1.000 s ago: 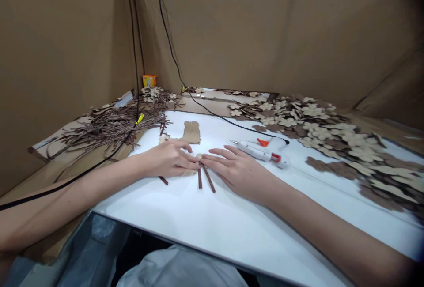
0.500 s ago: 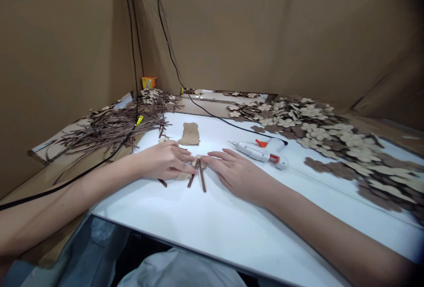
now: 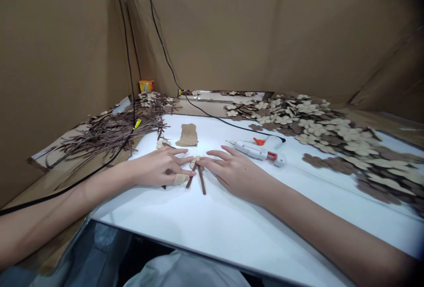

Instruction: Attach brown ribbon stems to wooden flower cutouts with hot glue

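Between my hands on the white board lies a small cream flower cutout (image 3: 197, 159) with two brown strips (image 3: 201, 180) fanning out toward me. My left hand (image 3: 162, 165) rests at its left, fingers apart, one fingertip touching the left strip. A beige patch (image 3: 180, 179) is around one of its fingers. My right hand (image 3: 236, 170) lies flat on the other side, fingers stretched out, its fingertip pressing by the top of the right strip. The undersides of both hands and part of the flower are hidden.
A white glue gun (image 3: 253, 150) with its black cord lies right of my right hand. A piece of brown cardboard (image 3: 187, 135) sits beyond the flower. Brown strips (image 3: 112, 130) are heaped at left, flower cutouts (image 3: 318, 128) at right. Cardboard walls (image 3: 212, 35) surround the board.
My left fingers have spread and drawn slightly back left from the flower, uncovering more of it. My right hand stays nearly in place. The whole view has shifted a little.
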`<action>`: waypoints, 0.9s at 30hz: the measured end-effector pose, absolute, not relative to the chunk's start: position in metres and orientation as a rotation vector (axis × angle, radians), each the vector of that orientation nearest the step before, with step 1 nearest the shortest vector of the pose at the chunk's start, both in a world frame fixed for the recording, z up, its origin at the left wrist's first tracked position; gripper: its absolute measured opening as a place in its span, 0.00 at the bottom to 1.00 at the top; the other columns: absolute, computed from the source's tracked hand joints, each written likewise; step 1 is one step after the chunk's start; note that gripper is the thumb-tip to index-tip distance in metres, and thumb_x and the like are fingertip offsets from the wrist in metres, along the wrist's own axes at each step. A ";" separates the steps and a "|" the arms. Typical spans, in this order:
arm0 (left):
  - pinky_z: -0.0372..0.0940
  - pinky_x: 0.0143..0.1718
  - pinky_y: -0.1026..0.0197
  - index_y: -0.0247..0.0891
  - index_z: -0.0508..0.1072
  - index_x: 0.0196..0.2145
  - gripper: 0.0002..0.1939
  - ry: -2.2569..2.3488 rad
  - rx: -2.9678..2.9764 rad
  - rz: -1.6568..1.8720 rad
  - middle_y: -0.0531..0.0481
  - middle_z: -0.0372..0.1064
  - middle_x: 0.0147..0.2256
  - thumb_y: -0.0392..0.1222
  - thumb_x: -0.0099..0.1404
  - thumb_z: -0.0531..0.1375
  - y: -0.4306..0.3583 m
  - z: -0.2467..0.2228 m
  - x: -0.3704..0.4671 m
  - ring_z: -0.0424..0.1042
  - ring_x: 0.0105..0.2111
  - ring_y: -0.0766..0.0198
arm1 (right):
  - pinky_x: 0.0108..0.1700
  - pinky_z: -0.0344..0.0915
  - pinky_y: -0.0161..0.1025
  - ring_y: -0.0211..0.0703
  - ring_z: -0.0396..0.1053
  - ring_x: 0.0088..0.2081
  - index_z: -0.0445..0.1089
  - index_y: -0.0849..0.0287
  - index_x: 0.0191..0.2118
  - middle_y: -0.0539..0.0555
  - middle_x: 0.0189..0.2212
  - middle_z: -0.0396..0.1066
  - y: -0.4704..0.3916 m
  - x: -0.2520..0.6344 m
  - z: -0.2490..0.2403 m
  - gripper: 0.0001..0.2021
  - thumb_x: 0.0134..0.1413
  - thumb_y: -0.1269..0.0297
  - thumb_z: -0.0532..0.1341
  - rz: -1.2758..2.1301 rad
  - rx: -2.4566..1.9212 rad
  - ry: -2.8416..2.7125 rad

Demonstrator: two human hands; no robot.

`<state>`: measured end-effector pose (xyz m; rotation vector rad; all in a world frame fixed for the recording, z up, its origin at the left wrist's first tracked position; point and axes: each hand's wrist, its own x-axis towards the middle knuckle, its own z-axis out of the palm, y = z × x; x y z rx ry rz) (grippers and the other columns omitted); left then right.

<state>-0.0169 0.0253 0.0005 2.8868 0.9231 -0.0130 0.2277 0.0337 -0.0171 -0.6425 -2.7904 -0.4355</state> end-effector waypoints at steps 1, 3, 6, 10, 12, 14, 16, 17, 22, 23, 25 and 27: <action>0.49 0.55 0.51 0.50 0.69 0.51 0.19 0.919 2.861 -0.003 0.50 0.55 0.58 0.52 0.68 0.46 0.026 0.000 -0.017 0.48 0.61 0.51 | 0.53 0.56 0.51 0.48 0.64 0.49 0.65 0.60 0.49 0.54 0.47 0.70 0.034 0.228 -0.017 0.17 0.56 0.77 0.51 -0.432 -0.648 -2.792; 0.49 0.55 0.52 0.50 0.70 0.50 0.19 0.905 2.829 0.029 0.50 0.56 0.58 0.52 0.68 0.46 0.028 -0.001 -0.018 0.49 0.61 0.51 | 0.54 0.55 0.53 0.48 0.63 0.50 0.64 0.59 0.50 0.53 0.48 0.70 0.033 0.228 -0.018 0.18 0.55 0.78 0.51 -0.430 -0.671 -2.792; 0.49 0.55 0.51 0.50 0.70 0.49 0.18 0.898 2.816 0.090 0.50 0.57 0.57 0.51 0.67 0.47 0.028 -0.003 -0.019 0.50 0.60 0.50 | 0.57 0.50 0.57 0.49 0.62 0.51 0.64 0.60 0.51 0.54 0.49 0.69 0.031 0.227 -0.019 0.19 0.54 0.79 0.50 -0.433 -0.704 -2.796; 0.50 0.55 0.50 0.49 0.71 0.49 0.18 0.896 2.812 0.116 0.49 0.59 0.56 0.50 0.67 0.48 0.027 -0.003 -0.019 0.49 0.61 0.51 | 0.57 0.47 0.61 0.50 0.62 0.52 0.64 0.62 0.52 0.57 0.49 0.70 0.028 0.225 -0.021 0.21 0.53 0.81 0.49 -0.392 -0.755 -2.779; 0.50 0.55 0.51 0.48 0.72 0.48 0.18 0.881 2.810 0.131 0.49 0.60 0.56 0.50 0.67 0.48 0.027 -0.004 -0.018 0.48 0.61 0.51 | 0.57 0.48 0.62 0.49 0.62 0.52 0.63 0.62 0.53 0.57 0.49 0.69 0.026 0.224 -0.022 0.22 0.52 0.81 0.49 -0.344 -0.793 -2.762; 0.50 0.55 0.51 0.47 0.73 0.47 0.18 0.868 2.802 0.141 0.48 0.61 0.56 0.50 0.68 0.48 0.027 -0.004 -0.018 0.47 0.61 0.52 | 0.57 0.48 0.62 0.49 0.61 0.53 0.63 0.62 0.53 0.57 0.49 0.69 0.025 0.222 -0.023 0.23 0.52 0.82 0.48 -0.303 -0.835 -2.758; 0.50 0.55 0.52 0.47 0.73 0.47 0.18 0.862 2.798 0.148 0.48 0.60 0.56 0.50 0.68 0.48 0.028 -0.004 -0.019 0.47 0.61 0.52 | 0.57 0.48 0.62 0.50 0.60 0.53 0.63 0.63 0.53 0.58 0.49 0.69 0.023 0.220 -0.024 0.23 0.51 0.82 0.48 -0.290 -0.864 -2.765; 0.50 0.55 0.52 0.47 0.73 0.47 0.18 0.858 2.799 0.154 0.48 0.60 0.56 0.50 0.68 0.48 0.028 -0.005 -0.019 0.48 0.61 0.51 | 0.57 0.48 0.62 0.50 0.60 0.53 0.63 0.64 0.52 0.58 0.49 0.69 0.023 0.218 -0.024 0.23 0.51 0.83 0.47 -0.300 -0.869 -2.768; 0.50 0.56 0.52 0.47 0.73 0.47 0.18 0.840 2.811 0.174 0.48 0.62 0.55 0.49 0.68 0.48 0.028 -0.007 -0.019 0.49 0.61 0.52 | 0.56 0.49 0.61 0.52 0.62 0.52 0.66 0.69 0.49 0.62 0.47 0.70 0.021 0.211 -0.024 0.21 0.51 0.82 0.47 -0.456 -0.823 -2.778; 0.50 0.56 0.53 0.46 0.73 0.48 0.18 0.841 2.814 0.172 0.48 0.62 0.54 0.49 0.68 0.48 0.028 -0.007 -0.019 0.49 0.61 0.53 | 0.56 0.50 0.61 0.52 0.62 0.51 0.66 0.70 0.49 0.63 0.46 0.70 0.020 0.210 -0.023 0.20 0.52 0.82 0.46 -0.493 -0.810 -2.777; 0.51 0.56 0.53 0.45 0.72 0.48 0.18 0.849 2.819 0.166 0.47 0.63 0.54 0.49 0.68 0.48 0.027 -0.007 -0.018 0.49 0.61 0.52 | 0.56 0.50 0.60 0.52 0.63 0.50 0.66 0.71 0.48 0.64 0.45 0.71 0.020 0.209 -0.023 0.20 0.52 0.81 0.46 -0.559 -0.779 -2.771; 0.51 0.55 0.52 0.45 0.72 0.48 0.18 0.861 2.825 0.167 0.47 0.63 0.54 0.49 0.68 0.48 0.027 -0.007 -0.018 0.50 0.60 0.52 | 0.56 0.51 0.60 0.52 0.64 0.49 0.67 0.71 0.47 0.64 0.44 0.71 0.019 0.208 -0.023 0.19 0.52 0.81 0.47 -0.615 -0.748 -2.764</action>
